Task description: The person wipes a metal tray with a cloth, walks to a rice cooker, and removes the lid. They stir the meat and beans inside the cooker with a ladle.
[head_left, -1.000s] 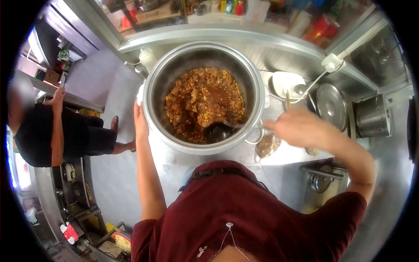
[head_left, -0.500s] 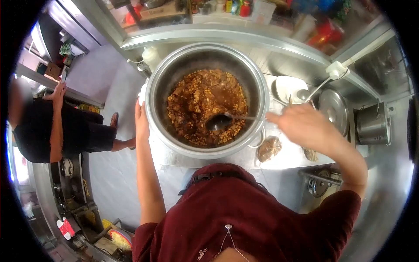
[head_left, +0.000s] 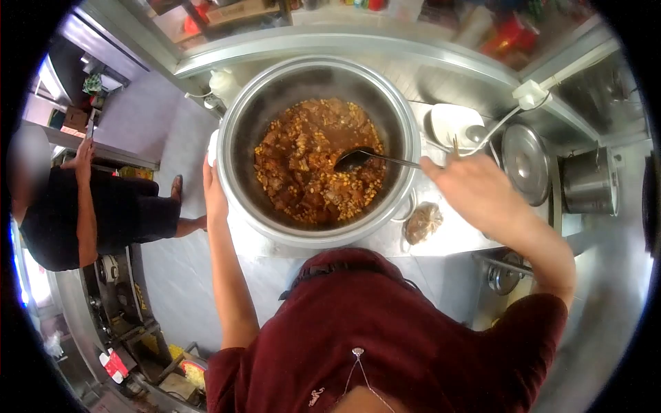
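Observation:
A large metal pot (head_left: 231,206) stands on the counter, holding a brown stew (head_left: 296,148) of meat chunks and yellow beans or kernels. My right hand (head_left: 471,193) is closed round the handle of a dark ladle (head_left: 354,160); the ladle's bowl is at the stew's surface, right of the middle. My left hand (head_left: 215,193) grips the pot's left side, close to a white piece (head_left: 213,146) there; its fingertips are partly hidden. Below my right hand lies a tied plastic bag of brown contents (head_left: 423,224).
White dish (head_left: 456,124), round metal lid (head_left: 525,162) and steel pot (head_left: 589,182) stand on the right. A white squeeze bottle (head_left: 224,86) is behind the pot. Glass in a metal frame (head_left: 385,47) borders the counter. On the left, a person in black (head_left: 117,213) holds up a phone.
The ladle's bowl has moved away from me, toward the back of the pot, and shows more plainly above the stew. My left hand stays at the pot's side.

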Action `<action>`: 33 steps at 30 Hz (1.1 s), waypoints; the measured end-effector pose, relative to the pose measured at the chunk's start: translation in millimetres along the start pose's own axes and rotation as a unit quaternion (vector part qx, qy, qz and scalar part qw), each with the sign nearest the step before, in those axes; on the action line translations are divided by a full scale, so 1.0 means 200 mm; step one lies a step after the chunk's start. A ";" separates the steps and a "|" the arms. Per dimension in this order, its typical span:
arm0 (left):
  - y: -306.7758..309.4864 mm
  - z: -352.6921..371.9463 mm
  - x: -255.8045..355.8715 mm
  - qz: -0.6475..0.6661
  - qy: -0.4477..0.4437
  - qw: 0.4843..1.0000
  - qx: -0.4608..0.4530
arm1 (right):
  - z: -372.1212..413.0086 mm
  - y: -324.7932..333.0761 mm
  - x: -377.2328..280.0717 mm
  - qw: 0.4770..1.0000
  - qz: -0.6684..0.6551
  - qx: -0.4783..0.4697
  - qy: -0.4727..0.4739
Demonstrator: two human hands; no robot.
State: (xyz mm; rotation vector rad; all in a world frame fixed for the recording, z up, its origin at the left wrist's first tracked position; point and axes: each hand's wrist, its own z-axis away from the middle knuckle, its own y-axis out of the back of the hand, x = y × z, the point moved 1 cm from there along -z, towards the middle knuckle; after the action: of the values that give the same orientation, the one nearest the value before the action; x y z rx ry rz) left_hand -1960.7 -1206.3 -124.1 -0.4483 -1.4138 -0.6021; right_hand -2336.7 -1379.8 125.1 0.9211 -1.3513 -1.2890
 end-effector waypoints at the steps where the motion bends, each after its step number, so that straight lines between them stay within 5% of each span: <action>1: 0.00 0.00 0.00 -0.002 -0.002 1.000 -0.003 | 0.01 -0.03 0.00 1.000 0.001 -0.026 -0.009; 8: 0.00 0.01 0.00 0.023 0.007 1.000 0.010 | -0.05 0.05 0.06 0.990 0.040 -0.118 -0.072; 12: 0.00 0.00 0.01 0.043 0.000 0.999 -0.011 | -0.12 -0.12 -0.06 0.982 0.110 -0.156 -0.015; 20: -0.02 0.03 0.04 0.030 0.011 0.999 0.021 | -0.16 -0.07 0.02 0.994 0.095 -0.045 -0.045; 26: 0.00 -0.01 -0.01 0.054 0.016 0.998 -0.002 | -0.26 -0.36 -0.12 0.991 0.126 -0.050 -0.004; 29: 0.03 -0.04 -0.05 0.036 -0.003 0.999 -0.006 | -0.30 -0.42 -0.13 0.948 0.300 -0.087 0.059; 33: 0.02 -0.03 -0.03 0.041 0.013 0.999 -0.003 | -0.33 -0.29 0.06 0.995 0.065 -0.076 -0.004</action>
State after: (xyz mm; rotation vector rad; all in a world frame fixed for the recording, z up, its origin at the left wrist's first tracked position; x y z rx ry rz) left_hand -1953.2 -1205.8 -131.5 -0.5001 -1.3612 -0.5444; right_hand -2281.6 -1413.9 63.9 0.7121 -1.2786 -1.2764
